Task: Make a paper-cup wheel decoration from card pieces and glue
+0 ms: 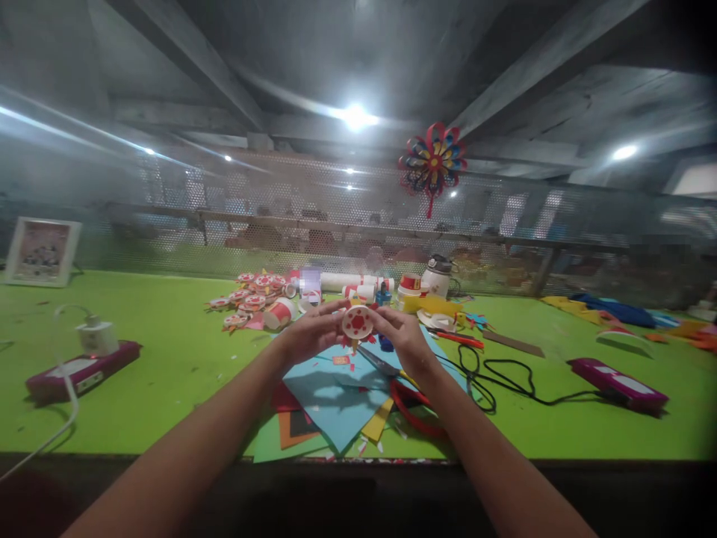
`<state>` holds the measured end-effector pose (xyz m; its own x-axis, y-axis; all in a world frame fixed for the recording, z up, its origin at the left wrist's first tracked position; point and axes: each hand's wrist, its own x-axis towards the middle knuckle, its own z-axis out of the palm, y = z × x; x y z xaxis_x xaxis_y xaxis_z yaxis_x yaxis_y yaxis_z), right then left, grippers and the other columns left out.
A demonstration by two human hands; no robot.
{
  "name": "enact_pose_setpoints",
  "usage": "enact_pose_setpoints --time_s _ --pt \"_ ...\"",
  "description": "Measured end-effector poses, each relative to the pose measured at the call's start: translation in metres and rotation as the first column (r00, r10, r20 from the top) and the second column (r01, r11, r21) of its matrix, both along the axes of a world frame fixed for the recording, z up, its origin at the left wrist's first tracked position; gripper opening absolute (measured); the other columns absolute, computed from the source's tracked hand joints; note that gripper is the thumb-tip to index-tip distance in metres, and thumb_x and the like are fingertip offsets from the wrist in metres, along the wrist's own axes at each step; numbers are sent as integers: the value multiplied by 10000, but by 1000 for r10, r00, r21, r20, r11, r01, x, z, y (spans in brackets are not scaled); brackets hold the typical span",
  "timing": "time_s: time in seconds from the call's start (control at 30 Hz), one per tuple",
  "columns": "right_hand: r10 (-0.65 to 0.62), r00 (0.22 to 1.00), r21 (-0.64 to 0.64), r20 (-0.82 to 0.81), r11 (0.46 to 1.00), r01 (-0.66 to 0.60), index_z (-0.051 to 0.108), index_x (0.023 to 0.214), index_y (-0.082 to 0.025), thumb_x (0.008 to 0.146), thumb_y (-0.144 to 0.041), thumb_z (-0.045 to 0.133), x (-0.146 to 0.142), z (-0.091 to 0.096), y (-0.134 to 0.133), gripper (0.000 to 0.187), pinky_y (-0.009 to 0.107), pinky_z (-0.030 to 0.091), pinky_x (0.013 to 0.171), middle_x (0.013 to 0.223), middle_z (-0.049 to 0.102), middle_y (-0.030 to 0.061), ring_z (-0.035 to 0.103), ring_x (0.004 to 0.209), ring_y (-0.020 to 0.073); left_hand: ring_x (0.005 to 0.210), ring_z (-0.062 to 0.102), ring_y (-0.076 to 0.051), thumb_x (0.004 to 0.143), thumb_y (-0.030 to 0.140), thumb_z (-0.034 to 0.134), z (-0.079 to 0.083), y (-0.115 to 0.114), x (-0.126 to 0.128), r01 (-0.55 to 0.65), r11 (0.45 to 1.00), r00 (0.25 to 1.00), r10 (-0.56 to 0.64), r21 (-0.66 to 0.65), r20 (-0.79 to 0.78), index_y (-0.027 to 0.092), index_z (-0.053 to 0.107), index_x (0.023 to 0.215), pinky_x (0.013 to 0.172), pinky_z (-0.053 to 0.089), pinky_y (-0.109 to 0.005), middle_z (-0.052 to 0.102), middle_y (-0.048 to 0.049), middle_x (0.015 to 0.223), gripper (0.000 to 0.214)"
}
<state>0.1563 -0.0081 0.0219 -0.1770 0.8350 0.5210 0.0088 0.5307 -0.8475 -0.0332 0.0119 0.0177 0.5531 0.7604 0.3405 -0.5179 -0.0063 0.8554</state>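
Note:
Between my two hands is a paper turtle (357,322), a round white craft piece with red spots and small coloured paper bits round its edge. My left hand (317,330) is closed on its left side, and the fingers of my right hand (404,336) pinch its right side. Below it lie light blue paper sheets (330,396) with small red and white scraps on them. A pair of scissors (417,403) with red handles rests partly under my right wrist, its blades pointing up and left.
Similar craft pieces (252,299) are piled at the back left, near paper cups (278,314). A white bottle (437,276) stands behind. Purple power strips (619,385) lie at both sides; a black cord (520,377) loops on the right. A white picture frame (42,250) stands far left.

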Motion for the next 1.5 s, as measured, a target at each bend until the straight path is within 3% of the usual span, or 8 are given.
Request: enact_pose_setpoints --time_s 0.1,0.23,0.4,0.57,0.7,1.07,1.37,1.5 --pt "26 997 -98 -79 995 -33 667 759 -154 697 -426 681 -2 -1 0 279 230 411 541 638 591 -4 505 580 110 778 618 -156 746 181 656 2 -2 1 -15 1000 1000 15 0 -9 136 618 1018 714 491 -269 646 -92 938 278" --pt "106 964 -177 -243 972 -152 658 705 -150 639 -390 740 -3 -3 4 262 240 437 605 672 620 6 532 609 107 751 608 -154 806 243 589 4 -3 2 -26 1000 995 28 15 -95 122 615 1010 731 496 -293 642 -100 880 239" --pt "85 938 -347 -336 915 -207 641 698 -135 558 -382 790 -2 -6 10 320 214 409 517 618 593 -8 500 551 90 726 637 -190 840 354 532 2 -2 5 1 999 973 7 35 -230 104 616 1011 690 517 -335 663 -118 812 314" --pt "78 932 -459 -354 854 -246 616 679 -130 598 -318 768 -3 -8 11 256 182 381 437 530 534 -31 450 471 64 631 644 -189 794 386 588 -4 3 8 -91 995 933 100 41 -345 88 628 939 519 491 -264 674 -121 762 333" --pt "59 927 -553 -371 788 -272 592 687 -136 667 -271 715 -3 -9 12 184 170 379 402 495 503 -39 438 429 58 599 646 -187 790 385 587 -9 8 7 -91 996 917 78 -13 -392 76 633 894 515 485 -252 670 -117 673 330" --pt "74 913 -577 -401 754 -315 576 713 -147 730 -223 660 -3 -14 18 114 151 361 373 498 494 -44 439 407 49 557 635 -174 810 384 546 -13 15 5 -19 995 929 -17 -94 -370 71 631 811 491 466 -234 674 -136 647 325" --pt "124 942 -622 -312 723 -301 556 641 -134 748 -435 661 -3 -17 20 337 171 380 366 514 535 -11 478 413 66 511 610 -139 816 268 532 -12 18 5 -147 964 946 72 -223 -315 104 607 787 483 469 -204 638 -79 594 183" --pt "172 938 -633 -302 700 -332 553 635 -128 756 -370 661 -4 -15 15 291 152 348 343 517 506 -29 469 404 54 502 600 -123 819 258 539 -10 16 5 -176 950 949 94 -257 -301 116 612 785 491 471 -198 629 -52 582 163"
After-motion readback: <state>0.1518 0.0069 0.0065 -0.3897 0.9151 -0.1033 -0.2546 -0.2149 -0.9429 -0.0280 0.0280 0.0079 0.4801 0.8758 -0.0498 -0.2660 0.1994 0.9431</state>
